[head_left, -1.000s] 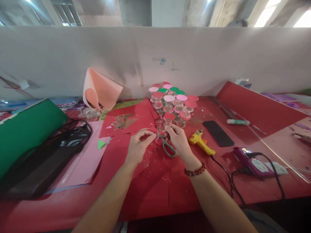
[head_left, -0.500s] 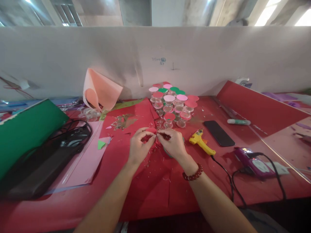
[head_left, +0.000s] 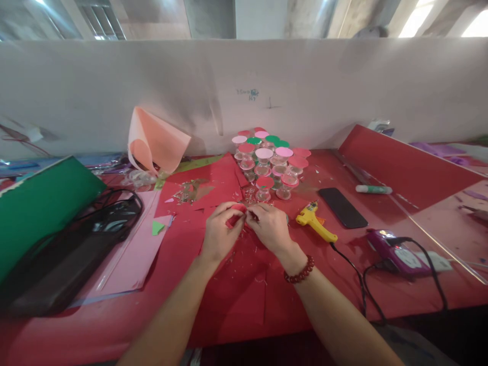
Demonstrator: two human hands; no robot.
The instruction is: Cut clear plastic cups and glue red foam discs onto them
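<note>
Red paper disc (head_left: 238, 207) is pinched at its edges by the closed fingertips of left hand (head_left: 219, 236) and right hand (head_left: 269, 229), just above the tabletop (head_left: 412, 295) in front of the clear cups (head_left: 263, 168); looks mid-shaping, next move needs a steady fine grip; round, no long axis, face roughly up.

Glue gun (head_left: 312, 221), phone (head_left: 342, 207), green board (head_left: 41, 203)
</note>
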